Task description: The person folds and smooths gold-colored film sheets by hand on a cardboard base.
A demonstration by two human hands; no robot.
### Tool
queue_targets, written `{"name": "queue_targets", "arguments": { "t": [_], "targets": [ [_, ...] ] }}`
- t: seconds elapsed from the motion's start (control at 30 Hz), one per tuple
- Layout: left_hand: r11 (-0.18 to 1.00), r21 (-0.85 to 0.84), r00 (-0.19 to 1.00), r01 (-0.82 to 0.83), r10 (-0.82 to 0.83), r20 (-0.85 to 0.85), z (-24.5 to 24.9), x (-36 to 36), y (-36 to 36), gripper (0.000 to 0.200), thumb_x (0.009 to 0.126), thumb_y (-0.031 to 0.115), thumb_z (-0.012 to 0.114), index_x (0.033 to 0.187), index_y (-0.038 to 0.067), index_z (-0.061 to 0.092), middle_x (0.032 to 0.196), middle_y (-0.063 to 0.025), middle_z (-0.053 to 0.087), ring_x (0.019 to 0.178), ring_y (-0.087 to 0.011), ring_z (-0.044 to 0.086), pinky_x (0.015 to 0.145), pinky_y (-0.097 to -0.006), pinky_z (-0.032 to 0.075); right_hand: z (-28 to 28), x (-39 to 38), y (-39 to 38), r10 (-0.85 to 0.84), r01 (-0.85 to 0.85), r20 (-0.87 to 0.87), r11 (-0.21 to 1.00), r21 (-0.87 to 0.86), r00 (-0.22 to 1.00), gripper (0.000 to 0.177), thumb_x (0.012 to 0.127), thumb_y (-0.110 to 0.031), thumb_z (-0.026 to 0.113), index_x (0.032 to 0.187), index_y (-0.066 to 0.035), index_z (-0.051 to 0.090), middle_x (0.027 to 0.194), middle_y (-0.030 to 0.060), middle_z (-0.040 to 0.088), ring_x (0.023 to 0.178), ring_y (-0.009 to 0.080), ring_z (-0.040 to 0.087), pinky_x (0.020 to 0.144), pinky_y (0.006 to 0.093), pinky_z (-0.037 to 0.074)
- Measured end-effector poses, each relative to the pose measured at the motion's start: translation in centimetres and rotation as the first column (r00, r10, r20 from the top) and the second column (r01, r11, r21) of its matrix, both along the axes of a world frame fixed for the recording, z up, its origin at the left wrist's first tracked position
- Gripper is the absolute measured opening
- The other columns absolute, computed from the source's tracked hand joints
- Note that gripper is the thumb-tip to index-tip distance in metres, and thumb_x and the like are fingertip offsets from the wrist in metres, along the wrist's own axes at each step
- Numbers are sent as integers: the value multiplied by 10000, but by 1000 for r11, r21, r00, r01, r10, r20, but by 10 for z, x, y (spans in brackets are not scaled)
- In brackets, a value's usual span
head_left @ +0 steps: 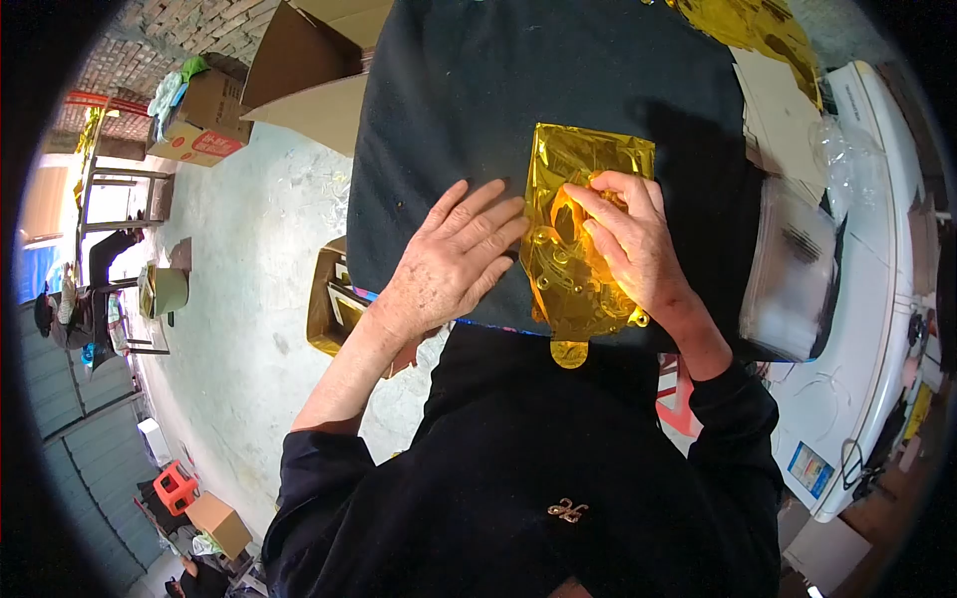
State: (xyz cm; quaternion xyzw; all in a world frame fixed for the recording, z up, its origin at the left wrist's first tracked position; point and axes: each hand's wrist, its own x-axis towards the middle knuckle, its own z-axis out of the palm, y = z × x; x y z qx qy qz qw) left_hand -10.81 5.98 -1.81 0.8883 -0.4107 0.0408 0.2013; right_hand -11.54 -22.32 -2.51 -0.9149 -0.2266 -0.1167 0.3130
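Note:
A shiny gold foil piece (588, 149) with cut, curled shapes lies on the black cloth-covered surface (469, 110) in front of me. A rounded gold tab (569, 354) hangs over the near edge. My right hand (633, 234) is over the foil's right half, its thumb and fingers bent and pinching a raised part of it. My left hand (459, 254) lies flat on the black cloth, fingers stretched out, with the fingertips at the foil's left edge. The part of the foil under my right hand is hidden.
At right, a stack in clear plastic (793, 269) lies near a white appliance (867, 299). More gold foil (763, 35) is at the far right corner. An open cardboard box (309, 90) stands beyond the left edge. Another person (204, 578) shows at lower left.

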Motion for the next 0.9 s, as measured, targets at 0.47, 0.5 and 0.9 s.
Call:
{"name": "queue_targets", "arguments": {
  "t": [0.47, 0.5, 0.9],
  "targets": [
    [993, -36, 990, 112, -115, -80, 4, 6, 5, 469, 986, 204, 676, 1423, 35, 680, 1538, -122, 610, 1539, -299, 459, 1313, -544, 287, 2, 0, 0, 7, -6, -32, 1000, 25, 999, 493, 890, 32, 750, 1360, -117, 743, 1288, 99, 607, 1194, 295, 544, 1036, 399, 497],
    [992, -47, 988, 121, -124, -89, 5, 7, 5, 465, 982, 202, 677, 1413, 28, 685, 1532, -128, 615, 1534, -300, 467, 1312, -545, 289, 2, 0, 0, 5, -4, -31, 1000, 19, 999, 495, 890, 34, 749, 1361, -117, 742, 1287, 99, 607, 1194, 295, 545, 1036, 399, 497],
    [983, -58, 982, 172, -175, -67, 6, 11, 2, 425, 942, 191, 694, 1334, 33, 740, 1485, -113, 659, 1505, -290, 507, 1314, -544, 289, 1, -1, 1, 1, -1, -18, 1000, 1, 1000, 521, 874, 44, 742, 1369, -118, 737, 1298, 96, 607, 1212, 303, 539, 1048, 406, 499]
  ]
}}
